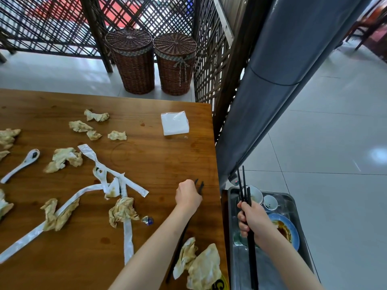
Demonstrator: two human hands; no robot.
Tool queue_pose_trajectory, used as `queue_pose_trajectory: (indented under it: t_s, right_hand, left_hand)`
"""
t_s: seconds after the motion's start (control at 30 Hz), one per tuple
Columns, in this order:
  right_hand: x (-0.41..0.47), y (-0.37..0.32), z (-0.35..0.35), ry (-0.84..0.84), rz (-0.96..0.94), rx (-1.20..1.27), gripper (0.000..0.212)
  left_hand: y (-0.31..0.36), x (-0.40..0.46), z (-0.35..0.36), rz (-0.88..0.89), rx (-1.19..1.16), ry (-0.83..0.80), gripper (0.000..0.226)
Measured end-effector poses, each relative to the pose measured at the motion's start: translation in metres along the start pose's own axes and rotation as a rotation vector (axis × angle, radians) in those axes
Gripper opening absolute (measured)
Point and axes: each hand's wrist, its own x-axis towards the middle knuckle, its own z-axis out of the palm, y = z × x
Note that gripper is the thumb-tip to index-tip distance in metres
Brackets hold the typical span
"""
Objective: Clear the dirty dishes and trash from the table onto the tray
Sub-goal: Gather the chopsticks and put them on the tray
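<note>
Head view. Left hand [187,195] is curled around a pair of black chopsticks [200,187] lying on the table [159,155] near its right edge; the tips show just past the knuckles, the shafts run back under the forearm toward the near edge. Long axis near-to-far, slightly tilted, tips pointing far.

Right hand [252,221] grips a chopstick bundle [244,185] over the metal tray [232,227], which stands right of the table. Bundle axis near-to-far, nearly upright in frame.

Tray already holds two small bowls [270,203] and a blue plate [293,227].

Step judged: collecting chopsticks. Next move likely calls for lifting the table pair and carrying it right to the tray.

Still on the table: crumpled napkins [123,210], wrappers [127,237], a white spoon [21,165], a napkin pack [174,123].
</note>
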Motion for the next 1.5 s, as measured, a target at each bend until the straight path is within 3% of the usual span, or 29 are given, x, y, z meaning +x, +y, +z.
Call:
queue_pose_trajectory:
  t_s: [0.37, 0.53, 0.73, 0.83, 1.03, 1.27, 1.5]
  right_hand:
    - [-0.001, -0.001, 0.008, -0.021, -0.016, 0.021, 0.018]
    - [-0.003, -0.006, 0.018, -0.038, -0.036, 0.037, 0.020]
    - [-0.004, -0.014, 0.031, -0.032, -0.074, 0.017, 0.020]
    - [-0.003, -0.020, 0.038, -0.032, -0.089, 0.014, 0.019]
    - [-0.004, -0.029, 0.050, -0.034, -0.160, -0.027, 0.026]
    - [-0.009, -0.032, 0.049, -0.067, -0.194, -0.058, 0.029]
    - [-0.013, -0.032, 0.038, -0.085, -0.204, -0.096, 0.030]
  left_hand:
    - [-0.013, 0.010, -0.033, -0.033, -0.085, -0.101, 0.026]
    - [-0.025, 0.015, -0.069, 0.051, -0.273, -0.129, 0.022]
    - [-0.025, 0.003, -0.107, 0.194, -0.622, 0.017, 0.020]
    - [-0.018, -0.010, -0.121, 0.268, -0.775, 0.165, 0.019]
    - [-0.003, -0.037, -0.129, 0.330, -0.912, 0.431, 0.042]
    - [-0.011, -0.046, -0.112, 0.304, -0.925, 0.481, 0.047]
    - [-0.014, -0.045, -0.106, 0.134, -0.905, 0.426, 0.043]
